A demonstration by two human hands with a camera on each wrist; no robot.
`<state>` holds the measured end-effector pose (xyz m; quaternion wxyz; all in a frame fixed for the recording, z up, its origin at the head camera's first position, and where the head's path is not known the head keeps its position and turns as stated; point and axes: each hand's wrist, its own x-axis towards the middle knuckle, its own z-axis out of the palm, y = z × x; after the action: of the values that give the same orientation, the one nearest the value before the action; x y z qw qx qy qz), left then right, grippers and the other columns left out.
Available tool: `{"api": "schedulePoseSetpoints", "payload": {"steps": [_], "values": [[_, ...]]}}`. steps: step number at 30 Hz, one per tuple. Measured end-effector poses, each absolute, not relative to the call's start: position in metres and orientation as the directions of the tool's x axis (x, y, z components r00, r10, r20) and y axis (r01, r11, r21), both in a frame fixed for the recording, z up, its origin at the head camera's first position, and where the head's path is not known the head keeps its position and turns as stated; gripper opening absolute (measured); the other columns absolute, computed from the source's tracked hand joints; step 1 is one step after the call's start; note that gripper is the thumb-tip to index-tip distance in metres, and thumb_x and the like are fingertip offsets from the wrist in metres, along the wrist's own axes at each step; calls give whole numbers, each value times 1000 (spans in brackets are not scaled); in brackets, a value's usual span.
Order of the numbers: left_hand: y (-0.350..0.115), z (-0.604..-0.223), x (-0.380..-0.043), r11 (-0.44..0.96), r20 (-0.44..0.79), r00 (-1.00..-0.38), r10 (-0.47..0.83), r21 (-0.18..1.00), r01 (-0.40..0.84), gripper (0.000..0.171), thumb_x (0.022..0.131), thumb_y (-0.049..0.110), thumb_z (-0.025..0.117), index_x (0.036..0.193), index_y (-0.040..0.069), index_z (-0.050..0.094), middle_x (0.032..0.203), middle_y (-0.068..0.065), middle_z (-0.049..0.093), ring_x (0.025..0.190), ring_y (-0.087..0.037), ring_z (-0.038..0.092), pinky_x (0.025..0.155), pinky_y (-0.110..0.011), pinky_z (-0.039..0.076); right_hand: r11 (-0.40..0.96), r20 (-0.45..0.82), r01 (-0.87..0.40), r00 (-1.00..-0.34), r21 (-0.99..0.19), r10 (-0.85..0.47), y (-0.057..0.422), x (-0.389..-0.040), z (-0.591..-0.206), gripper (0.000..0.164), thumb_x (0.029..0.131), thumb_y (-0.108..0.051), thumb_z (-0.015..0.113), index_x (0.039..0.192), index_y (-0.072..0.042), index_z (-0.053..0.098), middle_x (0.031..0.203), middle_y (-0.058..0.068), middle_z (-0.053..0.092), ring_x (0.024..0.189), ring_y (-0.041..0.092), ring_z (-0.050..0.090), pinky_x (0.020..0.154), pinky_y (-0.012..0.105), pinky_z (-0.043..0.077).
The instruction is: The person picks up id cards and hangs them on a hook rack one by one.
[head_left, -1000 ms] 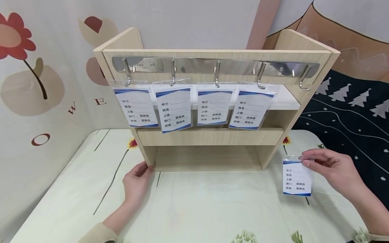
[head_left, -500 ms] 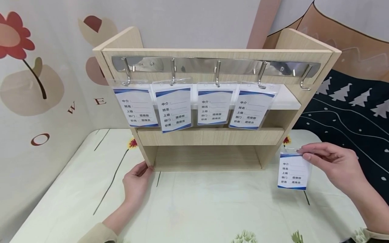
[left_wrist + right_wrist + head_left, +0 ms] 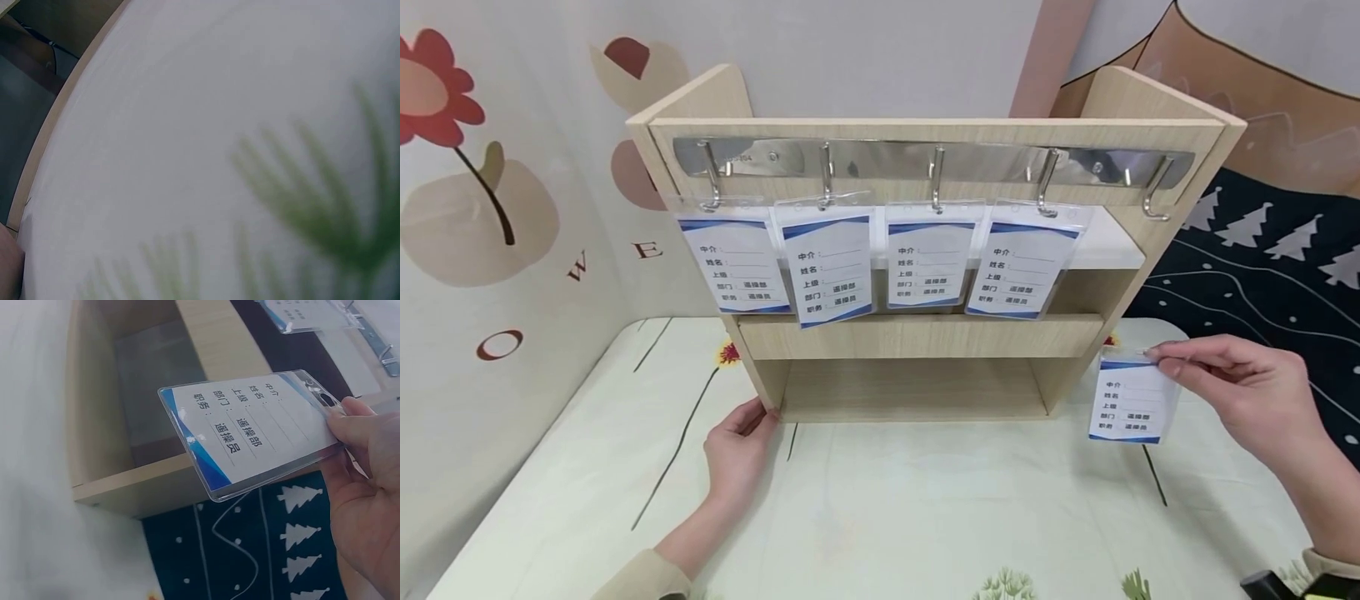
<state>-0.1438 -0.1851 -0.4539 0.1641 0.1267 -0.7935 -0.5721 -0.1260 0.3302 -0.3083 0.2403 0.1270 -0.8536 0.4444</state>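
My right hand (image 3: 1247,392) pinches a clear plastic badge holder (image 3: 1131,400) by its top edge, beside the right side of a wooden shelf unit (image 3: 925,337). In the right wrist view the badge holder (image 3: 250,431) shows its printed card, with the thumb on its slotted end. My left hand (image 3: 737,454) grips the unit's lower left corner. Similar badge holders hang from the hooks: one at the far left (image 3: 737,265), a second (image 3: 827,268), a third (image 3: 931,262) and a fourth (image 3: 1024,267). The rightmost hook (image 3: 1156,190) carries nothing.
The metal hook rail (image 3: 880,160) runs along the unit's upper front board. Beneath the unit lies a pale floral tablecloth (image 3: 925,500). Patterned fabric (image 3: 1240,275) hangs behind on the right. The left wrist view shows mostly the tablecloth (image 3: 144,144) and the table's edge (image 3: 59,106).
My right hand has risen with the badge holder, drifting left and then slightly right again. The left hand stays on the unit's corner, and the hanging badges keep their places.
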Motion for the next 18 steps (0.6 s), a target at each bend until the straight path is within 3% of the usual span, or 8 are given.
{"api": "schedulePoseSetpoints", "payload": {"steps": [4,10,18], "values": [[-185,-453,-143,315,109,-915,-389,949,-21,31,97,4,68,127,-3,69,123,-20,71,88,17,60,80,-6,51,565,566,-471,-825,-678,-8,329,-127,-301,30,78,32,66,96,10,74,94,-12,77,84,-1,69,80,7,52],[-185,-453,-143,323,104,-916,-388,946,-30,31,98,4,68,128,-2,69,124,-20,70,89,17,59,80,-6,50,566,592,-483,-806,-669,12,327,-131,-291,37,78,34,65,93,3,79,98,-5,78,90,1,69,81,9,52],[-185,-454,-144,322,107,-915,-388,947,-26,31,98,4,68,128,-2,69,124,-20,70,90,16,59,81,-6,50,564,608,-487,-793,-667,33,321,-133,-278,28,81,31,64,95,10,76,99,-10,77,92,4,69,82,10,52]]}}
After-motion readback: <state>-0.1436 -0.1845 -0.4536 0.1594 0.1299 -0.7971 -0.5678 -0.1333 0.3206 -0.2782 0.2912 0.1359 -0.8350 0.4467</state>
